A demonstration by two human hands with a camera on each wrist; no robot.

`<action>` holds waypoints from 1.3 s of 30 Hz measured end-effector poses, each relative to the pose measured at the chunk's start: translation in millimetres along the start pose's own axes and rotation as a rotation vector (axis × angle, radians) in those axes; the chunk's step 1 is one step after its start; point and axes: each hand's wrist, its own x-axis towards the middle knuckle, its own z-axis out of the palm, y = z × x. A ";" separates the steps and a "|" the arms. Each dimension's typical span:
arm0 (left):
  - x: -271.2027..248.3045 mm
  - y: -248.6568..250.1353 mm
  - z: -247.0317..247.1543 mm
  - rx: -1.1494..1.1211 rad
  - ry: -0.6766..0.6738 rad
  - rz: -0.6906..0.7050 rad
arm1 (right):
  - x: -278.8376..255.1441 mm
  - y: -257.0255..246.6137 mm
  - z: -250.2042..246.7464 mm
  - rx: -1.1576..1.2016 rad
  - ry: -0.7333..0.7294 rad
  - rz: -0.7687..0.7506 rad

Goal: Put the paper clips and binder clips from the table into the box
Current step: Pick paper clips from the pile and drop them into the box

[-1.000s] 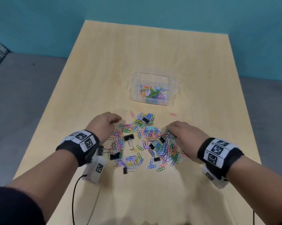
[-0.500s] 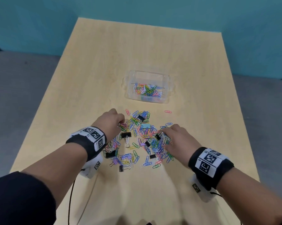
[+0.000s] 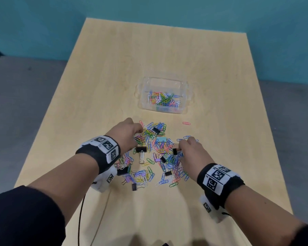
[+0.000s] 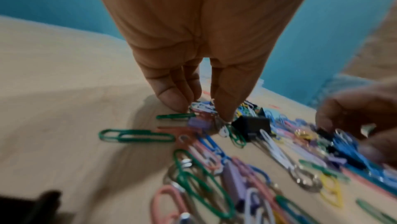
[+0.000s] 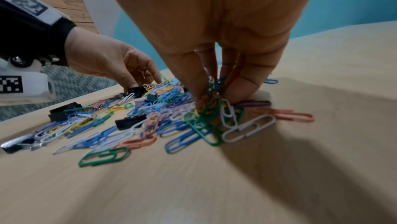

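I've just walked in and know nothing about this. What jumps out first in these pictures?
A bright heap of paper clips in many colours, with a few black binder clips among them, is spread on the pale wooden table. Both hands dig into it: the left hand at the heap's left edge, the right hand gathering a bunch on the right. Beyond the heap stands a clear plastic box, already holding some paper clips.

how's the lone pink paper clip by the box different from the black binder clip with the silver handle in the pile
The pink paper clip is a thin bent-wire loop; the black binder clip is a chunky body with a silver handle. The paper clip lies alone, right of the pile; the binder clip sits among other clips. Both rest on the table, outside the box.
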 end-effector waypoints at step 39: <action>94.7 49.3 -105.1 -0.661 0.147 -0.169 | 136.1 -16.8 -130.8 1.055 0.062 0.256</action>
